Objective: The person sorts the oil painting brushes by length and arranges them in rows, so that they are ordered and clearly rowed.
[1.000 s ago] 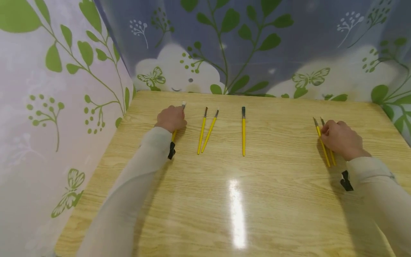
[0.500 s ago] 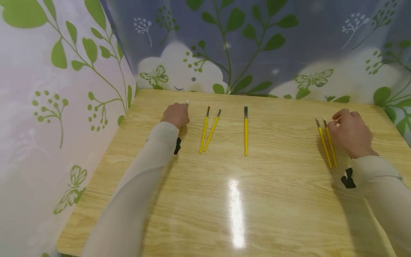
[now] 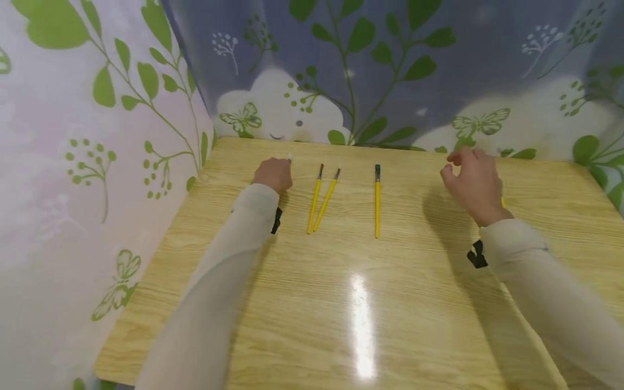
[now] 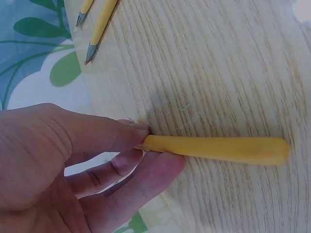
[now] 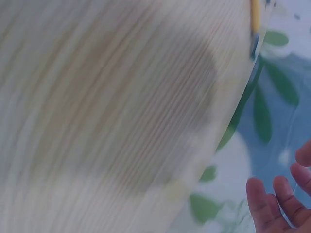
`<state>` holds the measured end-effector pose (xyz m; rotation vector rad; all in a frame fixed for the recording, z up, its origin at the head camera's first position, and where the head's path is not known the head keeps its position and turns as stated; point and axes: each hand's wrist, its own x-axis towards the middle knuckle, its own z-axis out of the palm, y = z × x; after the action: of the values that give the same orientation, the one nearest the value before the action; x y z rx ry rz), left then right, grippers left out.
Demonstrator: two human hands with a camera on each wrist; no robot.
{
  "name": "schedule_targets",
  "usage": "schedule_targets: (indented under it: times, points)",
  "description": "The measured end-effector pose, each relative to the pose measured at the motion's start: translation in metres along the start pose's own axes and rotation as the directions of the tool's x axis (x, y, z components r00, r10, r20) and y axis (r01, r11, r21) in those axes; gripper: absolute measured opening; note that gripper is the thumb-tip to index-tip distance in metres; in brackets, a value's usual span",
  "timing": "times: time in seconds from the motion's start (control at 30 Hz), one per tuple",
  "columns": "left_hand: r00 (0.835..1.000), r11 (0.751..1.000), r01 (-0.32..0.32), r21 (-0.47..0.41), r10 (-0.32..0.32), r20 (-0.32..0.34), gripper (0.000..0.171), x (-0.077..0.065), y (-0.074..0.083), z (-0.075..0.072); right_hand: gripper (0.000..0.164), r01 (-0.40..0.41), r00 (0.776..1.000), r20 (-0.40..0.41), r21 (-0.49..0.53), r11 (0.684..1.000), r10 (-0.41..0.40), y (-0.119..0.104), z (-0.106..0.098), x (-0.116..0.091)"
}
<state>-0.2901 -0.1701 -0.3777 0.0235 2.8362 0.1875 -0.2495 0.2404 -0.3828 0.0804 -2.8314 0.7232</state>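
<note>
At the left of the table, my left hand [image 3: 273,175] pinches a paintbrush [image 4: 223,149] with a yellow handle. In the left wrist view the thumb and fingers meet on the handle, whose rounded end sticks out. My right hand [image 3: 474,184] is above the right part of the table, its fingers loosely curved and nothing between them. Behind that hand only a bit of a yellow paintbrush handle [image 3: 503,202] shows. Between the hands lie a brown-tipped paintbrush [image 3: 314,206] and a slanted paintbrush [image 3: 325,201], close together, and a wider flat paintbrush [image 3: 377,208] by itself.
The wood-grain table [image 3: 302,303] meets a dark blue back wall [image 3: 390,32] with leaf patterns. A pale patterned wall [image 3: 44,206] stands along the left side. Light glares off the tabletop near the front middle.
My right hand has left the two paintbrushes at the right and moved left towards the single flat one. My left hand stays at its paintbrush, and the head view has shifted slightly.
</note>
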Motion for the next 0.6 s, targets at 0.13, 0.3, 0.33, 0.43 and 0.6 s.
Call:
schedule_targets:
  times: [0.13,0.3,0.33,0.43,0.6]
  points:
    - [1.0,1.0,0.002,0.009,-0.002,-0.003,0.049,0.0,0.001,-0.001,0.037,0.065,0.997,0.026,0.038,0.997,-0.066,-0.028,0.016,0.004]
    - [1.0,1.0,0.005,0.002,-0.005,-0.019,0.047,-0.002,0.001,-0.001,0.034,0.091,0.991,0.094,0.055,0.994,-0.096,-0.058,0.038,0.007]
    - [1.0,1.0,0.005,0.0,-0.005,-0.021,0.046,-0.002,0.001,-0.001,0.034,0.089,0.989,0.111,0.063,0.994,-0.095,-0.064,0.042,0.008]
    - [1.0,1.0,0.004,-0.012,-0.004,-0.023,0.042,-0.005,0.001,0.0,0.034,0.084,0.983,0.154,0.082,0.993,-0.096,-0.079,0.055,0.008]
    - [1.0,1.0,0.003,-0.017,-0.003,-0.024,0.038,-0.007,-0.001,0.001,0.033,0.089,0.969,0.223,0.095,0.992,-0.108,-0.107,0.076,0.008]
